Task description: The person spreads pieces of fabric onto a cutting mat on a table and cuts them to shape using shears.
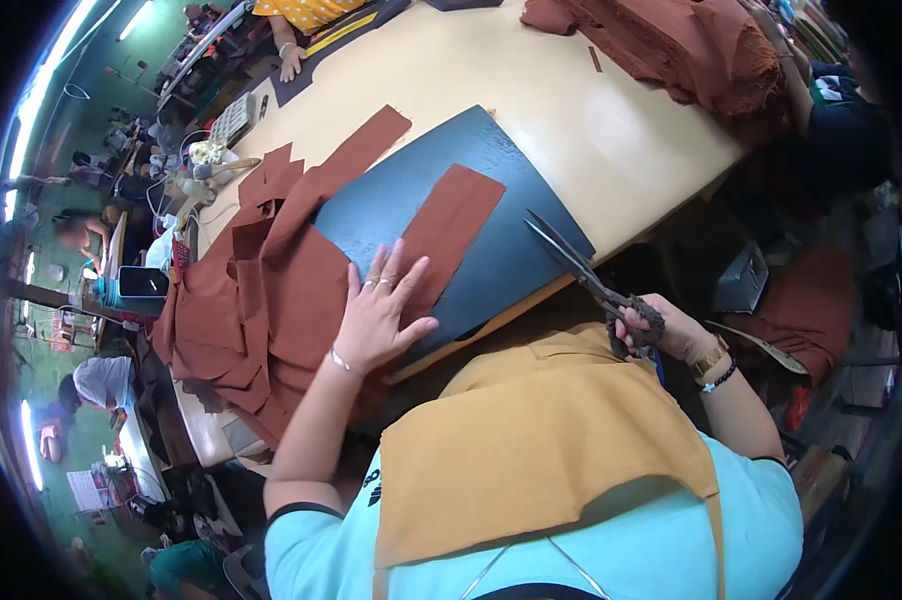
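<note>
My left hand (381, 310) lies with its fingers spread on rust-brown cloth (296, 290), beside a flat strip of the same cloth (456, 220). That strip rests on a dark blue board (526, 190) at the table's near edge. In my right hand (661, 325) are large scissors (576, 262), held by cloth-wrapped handles. Their blades are slightly apart and point up and left over the board's right corner, with no cloth between them.
The cream table (591, 140) extends away from me. A brown cloth heap (671, 60) lies at its far right near another person's arm. Across the table, a person's hand (291, 62) rests beside dark material. Bottles and a calculator (233, 118) stand at the left edge.
</note>
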A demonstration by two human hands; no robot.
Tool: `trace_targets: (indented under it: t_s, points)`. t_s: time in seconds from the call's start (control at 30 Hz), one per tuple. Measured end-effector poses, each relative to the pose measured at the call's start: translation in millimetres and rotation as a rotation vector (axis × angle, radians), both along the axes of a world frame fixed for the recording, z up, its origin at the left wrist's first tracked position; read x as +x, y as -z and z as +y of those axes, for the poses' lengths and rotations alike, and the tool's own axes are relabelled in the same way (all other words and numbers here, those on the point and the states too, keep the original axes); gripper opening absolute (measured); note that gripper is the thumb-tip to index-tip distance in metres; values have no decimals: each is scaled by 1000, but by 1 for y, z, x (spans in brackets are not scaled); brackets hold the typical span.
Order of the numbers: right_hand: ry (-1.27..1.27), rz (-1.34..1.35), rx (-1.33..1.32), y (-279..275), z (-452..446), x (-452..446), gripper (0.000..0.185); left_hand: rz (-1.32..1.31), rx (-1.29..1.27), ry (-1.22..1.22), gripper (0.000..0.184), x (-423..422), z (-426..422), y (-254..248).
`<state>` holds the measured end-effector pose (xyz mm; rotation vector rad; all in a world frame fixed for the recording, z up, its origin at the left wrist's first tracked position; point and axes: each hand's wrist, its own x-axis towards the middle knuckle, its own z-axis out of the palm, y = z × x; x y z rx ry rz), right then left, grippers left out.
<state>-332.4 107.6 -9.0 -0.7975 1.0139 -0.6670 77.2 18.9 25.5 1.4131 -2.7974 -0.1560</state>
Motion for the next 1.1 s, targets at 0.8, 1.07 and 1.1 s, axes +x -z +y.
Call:
trace_targets:
  t_s: [0.8, 1.07, 1.1]
  points:
    - [305, -20, -215, 3, -15, 10, 10, -34, -53, 137, 92, -41, -135, 20]
    - [183, 51, -256, 11, -12, -3, 14, -16, 9, -92, 122, 43, -119, 22]
    - [167, 36, -247, 11, -14, 1, 14, 4, 14, -90, 126, 40, -109, 24]
